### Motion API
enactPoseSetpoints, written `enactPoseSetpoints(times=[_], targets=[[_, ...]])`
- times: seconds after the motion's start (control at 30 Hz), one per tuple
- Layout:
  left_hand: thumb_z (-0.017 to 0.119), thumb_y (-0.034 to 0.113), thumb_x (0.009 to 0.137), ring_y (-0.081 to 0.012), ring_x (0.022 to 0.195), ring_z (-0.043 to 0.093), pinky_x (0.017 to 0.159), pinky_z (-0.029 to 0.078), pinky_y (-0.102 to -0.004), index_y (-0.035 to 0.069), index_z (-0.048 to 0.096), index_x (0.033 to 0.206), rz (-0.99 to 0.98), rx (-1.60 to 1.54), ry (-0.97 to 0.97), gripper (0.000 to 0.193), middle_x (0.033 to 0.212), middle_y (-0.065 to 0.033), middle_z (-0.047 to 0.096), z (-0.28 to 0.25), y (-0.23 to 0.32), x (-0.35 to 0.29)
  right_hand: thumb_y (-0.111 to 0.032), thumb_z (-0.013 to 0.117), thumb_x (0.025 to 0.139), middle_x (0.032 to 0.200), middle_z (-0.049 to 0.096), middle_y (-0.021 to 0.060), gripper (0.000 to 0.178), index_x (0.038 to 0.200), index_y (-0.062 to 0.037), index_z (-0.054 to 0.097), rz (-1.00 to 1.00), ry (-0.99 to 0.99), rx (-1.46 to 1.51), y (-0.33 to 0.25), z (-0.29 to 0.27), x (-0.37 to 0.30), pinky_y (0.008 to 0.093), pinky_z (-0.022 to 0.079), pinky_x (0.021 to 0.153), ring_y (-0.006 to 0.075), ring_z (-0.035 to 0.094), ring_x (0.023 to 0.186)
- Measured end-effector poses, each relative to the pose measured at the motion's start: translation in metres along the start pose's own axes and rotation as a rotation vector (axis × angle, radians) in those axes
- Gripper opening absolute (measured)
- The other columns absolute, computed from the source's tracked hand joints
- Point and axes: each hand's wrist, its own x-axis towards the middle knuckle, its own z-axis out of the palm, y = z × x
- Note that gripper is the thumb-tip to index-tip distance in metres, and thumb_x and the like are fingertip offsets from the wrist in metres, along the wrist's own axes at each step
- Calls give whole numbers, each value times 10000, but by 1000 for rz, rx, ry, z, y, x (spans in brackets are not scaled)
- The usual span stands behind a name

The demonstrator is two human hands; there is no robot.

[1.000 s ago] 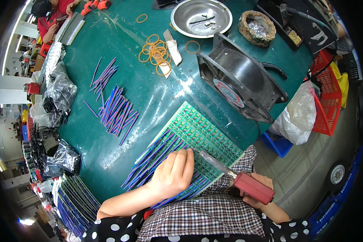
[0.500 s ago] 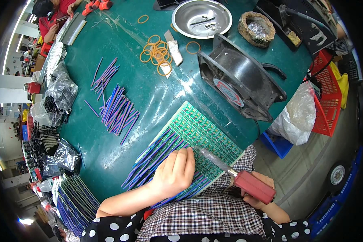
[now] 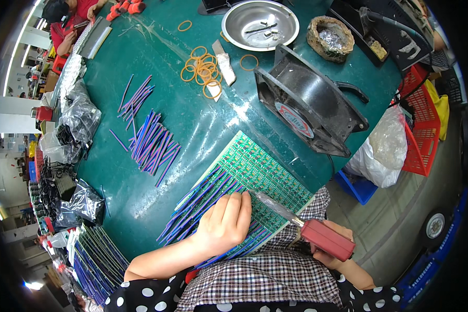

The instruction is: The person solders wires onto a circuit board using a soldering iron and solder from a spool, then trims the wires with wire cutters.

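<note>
Grip, left: my left hand [image 3: 224,221] lay over the flat green circuit-board panel [image 3: 270,166], fingers bunched closely together and pointing toward the middle of the sheet. I could not tell whether a wire was pinched under the fingertips; the hand hid it.

Grip, right: my right hand [image 3: 341,230] was wrapped around the boxy red handle of the soldering-iron-like tool [image 3: 327,241]. Its long grey metal shaft [image 3: 275,206] slanted across the panel, the tip just beside my left fingertips; contact unclear.

Position: the panel lay askew at the near side of the green tabletop [image 3: 203,135], one edge by the checked cloth apron [image 3: 260,281]. Thin blue-and-purple wires [image 3: 192,205] ran side by side over its left part and past its edge.

Handling (judged): panel light, stiff, probably brittle if flexed, its tiny parts easily scraped; best held by the bare rim. Wires very light, bendy, slick-coated, awkward singly; best pinched close to the board end, since a tug on the loose end might strain a joint. Tool rigid, modest in weight; handle only, shaft treated as hot.
</note>
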Motion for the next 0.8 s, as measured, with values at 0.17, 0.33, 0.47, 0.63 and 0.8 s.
enactPoseSetpoints(times=[0.17, 0.33, 0.47, 0.63, 0.8], targets=[[607, 59, 708, -159, 712, 596, 557, 473, -207, -45, 639, 894, 47, 118, 8, 215, 821, -95, 599, 2, 1, 2, -397, 802, 674, 938, 664, 157, 669, 1110, 57, 578, 30, 7, 52, -4, -1, 7, 316, 554, 632, 273, 681, 737], [614, 48, 679, -181, 704, 588, 568, 482, -236, -64, 632, 911, 44, 93, -2, 258, 835, -112, 589, 1, 2, 2, -382, 809, 669, 886, 661, 158, 665, 1110, 58, 576, 41, -43, 86, 5, -2, -8, 315, 549, 623, 270, 673, 709], [620, 35, 654, -206, 698, 582, 575, 493, -263, -86, 623, 932, 29, 55, 0, 304, 862, -134, 584, 2, 2, 2, -400, 798, 679, 872, 657, 159, 670, 1103, 68, 574, 115, -22, 179, -1, -1, 2, 322, 550, 630, 279, 673, 716], [623, 31, 662, -201, 696, 583, 574, 491, -260, -81, 617, 940, 26, 53, -4, 300, 864, -135, 582, 1, 2, 1, -410, 790, 686, 832, 652, 143, 675, 1106, 69, 569, 35, 8, 100, 7, -1, -14, 318, 533, 596, 268, 662, 674], [623, 48, 669, -178, 702, 585, 554, 465, -237, -63, 619, 957, 50, 109, -20, 309, 869, -114, 591, -1, 3, 3, -445, 740, 733, 811, 658, 99, 697, 1160, 63, 528, 55, -4, 85, -1, -8, -6, 309, 515, 568, 234, 648, 634]])
